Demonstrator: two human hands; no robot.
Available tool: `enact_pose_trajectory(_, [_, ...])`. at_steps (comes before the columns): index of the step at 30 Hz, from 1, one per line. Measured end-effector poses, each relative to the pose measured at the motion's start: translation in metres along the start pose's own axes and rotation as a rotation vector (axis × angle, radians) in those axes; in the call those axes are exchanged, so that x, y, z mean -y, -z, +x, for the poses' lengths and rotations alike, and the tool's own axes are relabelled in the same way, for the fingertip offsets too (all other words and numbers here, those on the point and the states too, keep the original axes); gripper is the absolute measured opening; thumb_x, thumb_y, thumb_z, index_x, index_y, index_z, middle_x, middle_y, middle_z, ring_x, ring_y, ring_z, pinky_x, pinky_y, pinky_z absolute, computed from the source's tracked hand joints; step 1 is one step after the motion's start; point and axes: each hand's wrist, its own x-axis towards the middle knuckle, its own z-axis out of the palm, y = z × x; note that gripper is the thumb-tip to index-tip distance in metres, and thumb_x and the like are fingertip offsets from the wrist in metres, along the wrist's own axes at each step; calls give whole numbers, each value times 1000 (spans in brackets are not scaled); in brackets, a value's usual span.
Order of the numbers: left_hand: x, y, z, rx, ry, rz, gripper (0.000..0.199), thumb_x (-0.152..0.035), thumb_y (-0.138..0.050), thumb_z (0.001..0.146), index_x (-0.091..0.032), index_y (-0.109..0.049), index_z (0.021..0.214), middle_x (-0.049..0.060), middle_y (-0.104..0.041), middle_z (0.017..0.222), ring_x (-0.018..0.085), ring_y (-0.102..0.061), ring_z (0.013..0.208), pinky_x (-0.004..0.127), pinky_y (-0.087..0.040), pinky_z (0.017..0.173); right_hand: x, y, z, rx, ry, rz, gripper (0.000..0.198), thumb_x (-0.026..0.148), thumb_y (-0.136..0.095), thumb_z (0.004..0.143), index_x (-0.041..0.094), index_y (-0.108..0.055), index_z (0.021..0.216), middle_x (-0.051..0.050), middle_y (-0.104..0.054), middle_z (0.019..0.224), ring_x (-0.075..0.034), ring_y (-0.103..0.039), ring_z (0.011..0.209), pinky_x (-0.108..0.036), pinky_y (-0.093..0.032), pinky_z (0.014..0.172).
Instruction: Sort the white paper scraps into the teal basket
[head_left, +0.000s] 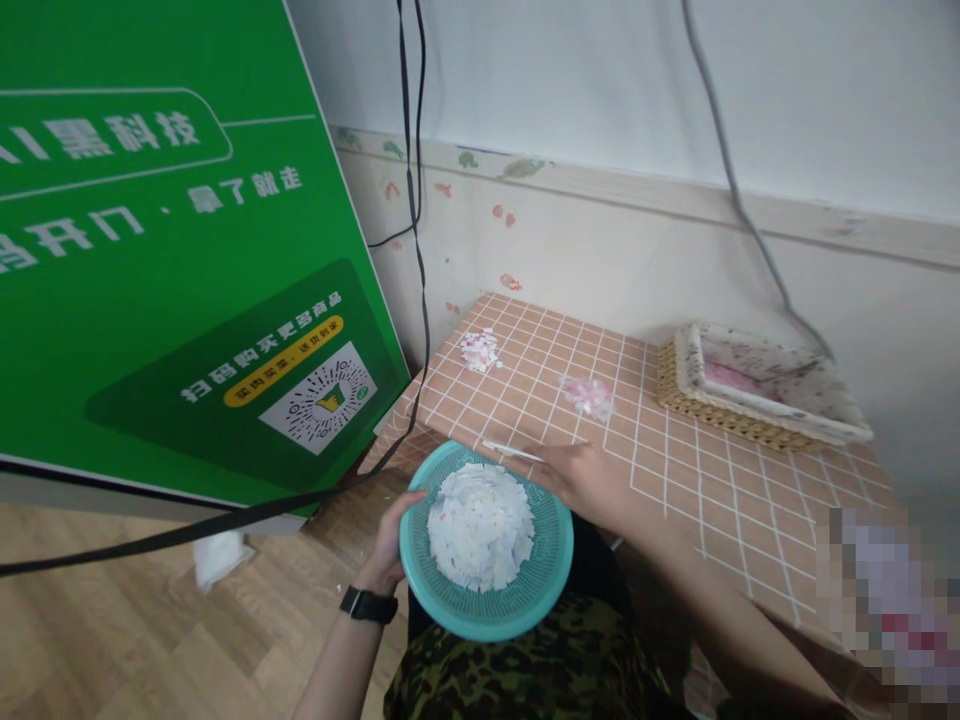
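A round teal plastic basket (pixel 551 545) rests at my lap, just in front of the table edge. Inside it lies a heap of small white paper-like pieces (pixel 480 525). My left hand (pixel 391 530) grips the basket's left rim, thumb over the top. Above the far right rim is my right hand (pixel 585 480), pinching a thin flat white strip (pixel 510 451) seen nearly edge-on along the table edge. On the checked tablecloth beyond sit a small pile of white and pinkish scraps (pixel 480 350) and a clear bag with pink contents (pixel 589 397).
The brown checked table (pixel 540 345) stands against the wall. A cloth-lined wicker basket (pixel 750 420) is at its right. A green cabinet (pixel 187 330) rises on the left, with a black cable (pixel 420 270) hanging before it. White litter (pixel 219 555) lies on the wooden floor.
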Motion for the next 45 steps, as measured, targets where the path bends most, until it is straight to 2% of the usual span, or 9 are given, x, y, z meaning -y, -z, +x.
enact_pose_trajectory(5, [0, 1, 1, -15, 19, 1, 13, -22, -64, 72, -12, -71, 74, 8, -74, 65, 23, -67, 60, 35, -52, 65, 11, 1, -8, 53, 100, 104, 31, 25, -42, 92, 27, -64, 114, -3, -71, 82, -15, -64, 70, -25, -43, 63])
enact_pose_trajectory(11, [2, 2, 2, 5, 28, -6, 14, -21, -63, 74, -10, -72, 75, 9, -75, 67, 21, -68, 59, 33, -53, 63, -13, 4, 0, -57, -35, 73, 32, 25, -41, 92, 22, -64, 114, -5, -72, 87, -15, -63, 66, -26, -43, 61])
enact_pose_trajectory(16, [4, 7, 4, 20, 43, -22, 15, -21, -63, 74, -9, -72, 76, 9, -76, 68, 20, -68, 59, 32, -54, 64, -50, 17, 36, -198, -156, -64, 31, 25, -44, 89, 21, -67, 109, -7, -72, 87, -20, -64, 76, -28, -42, 67])
enact_pose_trajectory(19, [7, 11, 6, 1, 42, -29, 14, -21, -64, 73, -10, -72, 73, 7, -75, 67, 20, -67, 58, 31, -53, 62, -69, 24, 67, -190, -249, -180, 29, 27, -46, 88, 22, -68, 106, -7, -72, 83, -21, -64, 74, -27, -40, 64])
enact_pose_trajectory(23, [9, 14, 7, -12, 47, -23, 16, -22, -64, 73, -9, -72, 77, 8, -76, 69, 21, -68, 60, 33, -54, 65, -80, 25, 97, -157, -266, -235, 28, 26, -47, 86, 23, -68, 103, -6, -72, 85, -21, -64, 76, -26, -37, 64])
enact_pose_trajectory(28, [8, 15, 6, -25, 86, -25, 17, -23, -64, 74, -9, -72, 80, 10, -76, 72, 23, -69, 63, 34, -54, 65, -80, 22, 114, -125, -231, -231, 25, 24, -46, 85, 21, -68, 96, -7, -71, 82, -19, -62, 72, -25, -35, 60])
enact_pose_trajectory(34, [10, 18, 8, -34, 94, -45, 14, -21, -64, 73, -10, -71, 77, 8, -76, 69, 22, -69, 61, 34, -54, 65, -78, 25, 120, -114, -144, -147, 22, 21, -46, 85, 19, -68, 88, -6, -69, 77, -17, -60, 69, -24, -35, 61])
enact_pose_trajectory(40, [9, 17, 8, -68, 82, -34, 11, -18, -65, 72, -9, -71, 71, 8, -74, 63, 19, -67, 55, 30, -53, 59, -68, 24, 105, -54, -116, -96, 25, 21, -49, 84, 20, -70, 97, -6, -70, 78, -16, -60, 65, -24, -36, 60])
enact_pose_trajectory(45, [9, 18, 7, -32, 93, -49, 15, -20, -63, 74, -8, -72, 77, 9, -75, 68, 20, -68, 59, 31, -53, 63, -57, 25, 93, -9, 24, -27, 26, 21, -50, 85, 22, -70, 102, -4, -71, 82, -16, -62, 70, -24, -38, 63])
